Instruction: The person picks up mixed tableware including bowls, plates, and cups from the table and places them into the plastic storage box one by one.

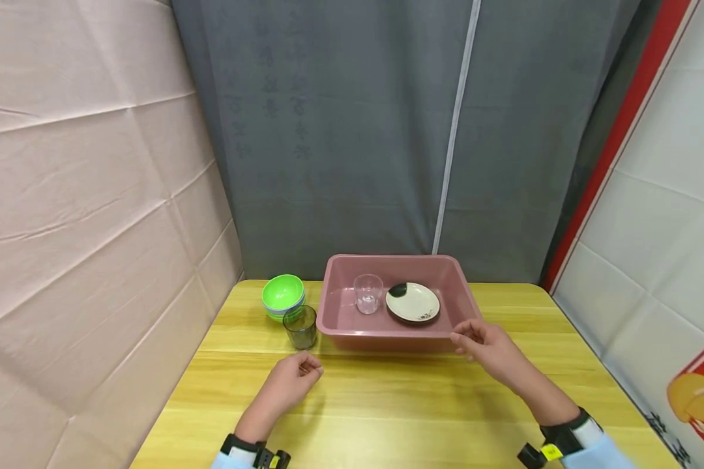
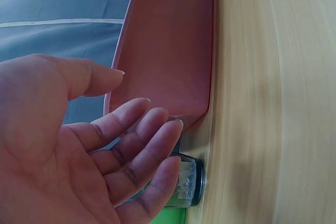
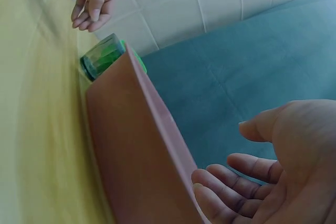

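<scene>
My left hand [image 1: 291, 383] hovers over the table in front of a dark smoky glass [image 1: 301, 327]; its fingers are loosely bent with nothing between them. My right hand [image 1: 485, 347], likewise holding nothing, hangs at the front right corner of a pink plastic basin [image 1: 360, 339]. Inside the basin, a clear glass [image 1: 367, 294] stands left of a white plate [image 1: 412, 302] with a black patch, which lies on a dark-edged piece beneath. Behind the smoky glass sits a stack of bowls [image 1: 283, 293], bright green on top. In the right wrist view, the fingers [image 3: 254, 166] curve loosely beside the basin's rim.
The yellow wooden table [image 1: 375, 410] carries everything. A grey curtain [image 1: 352, 130] hangs right behind the basin. A pale cloth wall [image 1: 94, 228] borders the left side, and a white panel [image 1: 651, 260] with a red strip borders the right.
</scene>
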`<action>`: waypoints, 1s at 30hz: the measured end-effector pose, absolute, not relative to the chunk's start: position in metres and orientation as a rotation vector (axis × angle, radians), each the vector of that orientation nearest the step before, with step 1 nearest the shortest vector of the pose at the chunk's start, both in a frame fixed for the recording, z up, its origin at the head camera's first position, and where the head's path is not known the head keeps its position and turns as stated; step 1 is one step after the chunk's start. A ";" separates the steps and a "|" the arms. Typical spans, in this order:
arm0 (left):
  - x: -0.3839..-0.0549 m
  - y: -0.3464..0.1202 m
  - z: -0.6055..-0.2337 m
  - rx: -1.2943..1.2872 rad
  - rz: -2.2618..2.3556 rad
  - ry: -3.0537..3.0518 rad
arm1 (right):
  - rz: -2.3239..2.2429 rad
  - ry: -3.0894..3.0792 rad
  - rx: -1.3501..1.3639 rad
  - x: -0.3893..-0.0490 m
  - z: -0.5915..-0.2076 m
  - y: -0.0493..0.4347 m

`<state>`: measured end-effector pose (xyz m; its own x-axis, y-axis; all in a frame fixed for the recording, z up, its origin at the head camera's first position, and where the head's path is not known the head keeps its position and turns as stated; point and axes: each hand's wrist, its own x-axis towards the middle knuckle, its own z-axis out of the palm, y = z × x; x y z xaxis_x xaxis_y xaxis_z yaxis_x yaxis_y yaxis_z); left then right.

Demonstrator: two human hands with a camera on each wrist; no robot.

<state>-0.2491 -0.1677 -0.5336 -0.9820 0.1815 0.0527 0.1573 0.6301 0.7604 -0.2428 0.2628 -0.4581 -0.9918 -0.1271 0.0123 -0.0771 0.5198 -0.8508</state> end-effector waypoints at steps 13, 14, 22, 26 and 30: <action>-0.249 -0.170 -0.537 0.314 1.300 2.825 | -1.558 2.618 -0.086 -0.225 -0.505 0.271; -0.249 -0.170 -0.538 0.305 1.300 2.822 | -1.559 2.620 -0.092 -0.224 -0.507 0.272; -0.248 -0.169 -0.536 0.339 1.305 2.824 | -1.587 2.623 -0.077 -0.221 -0.517 0.270; -0.248 -0.168 -0.537 0.342 1.303 2.813 | -1.589 2.617 -0.070 -0.219 -0.520 0.270; -0.249 -0.167 -0.537 0.327 1.301 2.798 | -1.591 2.604 -0.085 -0.218 -0.521 0.271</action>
<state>-0.2493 -0.1671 -0.5368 -0.9770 0.2062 0.0536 0.1739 0.6262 0.7600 -0.2181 0.2714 -0.5209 -0.9945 -0.0935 -0.0466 -0.0012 0.4565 -0.8897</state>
